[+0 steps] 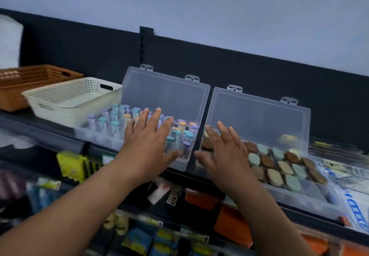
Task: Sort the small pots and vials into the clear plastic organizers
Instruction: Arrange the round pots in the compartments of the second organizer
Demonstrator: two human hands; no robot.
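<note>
Right of the basket, vials stand in one organizer; pots fill a second organizer further right. The left hand spreads over the vials and the right hand over the pots, fingers straight, grasping nothing, perhaps touching. Pressing evenly should keep the vials upright.

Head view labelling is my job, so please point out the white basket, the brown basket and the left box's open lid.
white basket (pixel 89 110): head view, on its near side wall.
brown basket (pixel 12 98): head view, on its front wall.
left box's lid (pixel 165 94): head view, middle of the clear panel.
</note>
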